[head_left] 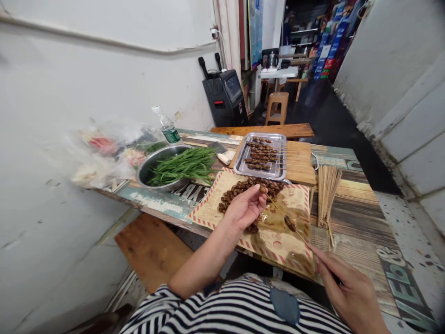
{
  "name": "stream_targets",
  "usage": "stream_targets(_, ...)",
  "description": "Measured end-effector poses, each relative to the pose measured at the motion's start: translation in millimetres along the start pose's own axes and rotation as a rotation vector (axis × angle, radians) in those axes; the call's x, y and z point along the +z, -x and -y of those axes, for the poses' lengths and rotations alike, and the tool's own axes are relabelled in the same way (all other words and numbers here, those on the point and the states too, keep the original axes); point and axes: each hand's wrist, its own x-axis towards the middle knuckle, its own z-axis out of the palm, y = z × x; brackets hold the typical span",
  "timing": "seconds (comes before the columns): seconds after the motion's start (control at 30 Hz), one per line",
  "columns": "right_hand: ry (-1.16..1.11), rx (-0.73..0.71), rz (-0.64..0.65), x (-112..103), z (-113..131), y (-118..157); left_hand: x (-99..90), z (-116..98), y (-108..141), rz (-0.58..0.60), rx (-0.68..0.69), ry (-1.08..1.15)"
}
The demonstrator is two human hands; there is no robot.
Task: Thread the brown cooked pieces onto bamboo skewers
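My left hand (pixel 245 208) pinches a brown insect pupa (pixel 263 189) between thumb and fingers, at the tip of a thin bamboo skewer (pixel 274 202). Another dark brown pupa (pixel 289 223) is threaded partway down that skewer. Lower right, my right hand (pixel 347 283) grips the skewer's other end, its fingers closed. Beneath my left hand, a pile of glossy pupae (pixel 234 192) lies on patterned paper (pixel 278 241) with a red striped border; my hand hides part of it. Beyond the paper, a metal tray (pixel 239 168) holds several loaded skewers (pixel 259 155).
Bare skewers (pixel 327 190) lie bundled at the right. A wooden board (pixel 302 162) sits under the tray. At the left stand a metal bowl (pixel 142 176) of green vegetables (pixel 184 164), plastic bags (pixel 100 153) and a bottle (pixel 170 132). A wooden bench (pixel 153 250) is below.
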Motion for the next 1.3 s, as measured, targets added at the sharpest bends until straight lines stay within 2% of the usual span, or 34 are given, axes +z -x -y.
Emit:
stream_targets(0.47,0.014,-0.047,-0.006,-0.1,0.5,-0.1,-2.4,1.5,0.5,0.023,0.021,-0.015)
stream_targets(0.83,0.032,-0.058,-0.051,1.3,-1.4,-0.5,-5.3,4.5,-0.9,0.036,0.178,-0.106)
stream_targets(1.07,0.030,-0.070,-0.032,0.2,-3.6,-0.3,-2.1,6.1,-1.0,0.038,0.286,-0.210)
stream_targets(1.3,-0.018,-0.042,-0.023,1.5,-3.2,-1.3,-1.7,8.9,-1.9,0.017,0.284,-0.234)
